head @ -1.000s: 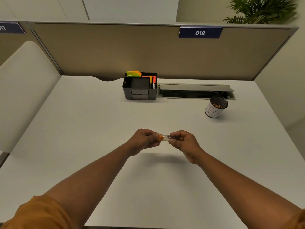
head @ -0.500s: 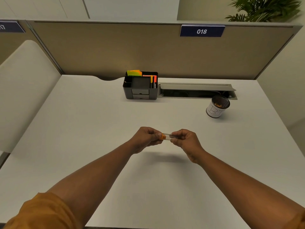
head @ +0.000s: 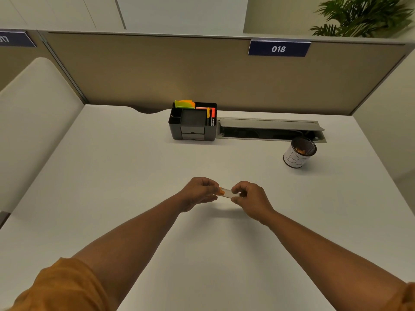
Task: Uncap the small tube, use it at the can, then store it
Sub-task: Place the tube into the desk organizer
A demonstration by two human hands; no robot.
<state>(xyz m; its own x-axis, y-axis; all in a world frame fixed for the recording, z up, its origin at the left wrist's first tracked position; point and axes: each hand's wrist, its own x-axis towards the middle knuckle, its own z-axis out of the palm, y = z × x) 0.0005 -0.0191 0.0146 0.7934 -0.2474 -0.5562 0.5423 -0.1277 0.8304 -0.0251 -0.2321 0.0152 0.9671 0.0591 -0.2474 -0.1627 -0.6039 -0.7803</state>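
Nearest to me, two bare forearms reach forward from orange sleeves at the bottom corners and meet above the middle of the white surface. My left hand and right hand hold the small tube between them, level and just off the surface. The left grip is clenched around the orange cap end; the right grip pinches the clear body of the tube between thumb and fingertips. The cap sits against the tube, and I cannot tell whether it has started to come loose.

Compared with half a second ago, little differs: both hands keep the same hold on the tube, and a similar short stretch of orange cap and clear body shows between them.

Farther back and to the right stands the can, a white cylinder with large letters drawn on its side and a dark mesh inside. Something orange lies in it, too small to identify. It is well apart from the hands.

Beyond that, at the back of the surface, a black desk organizer holds green and orange sticky notes in a rear slot and red and orange items upright in its right compartment. Just beside it, to the right, is an open cable tray. Behind everything runs a tan partition with a blue label reading 018.
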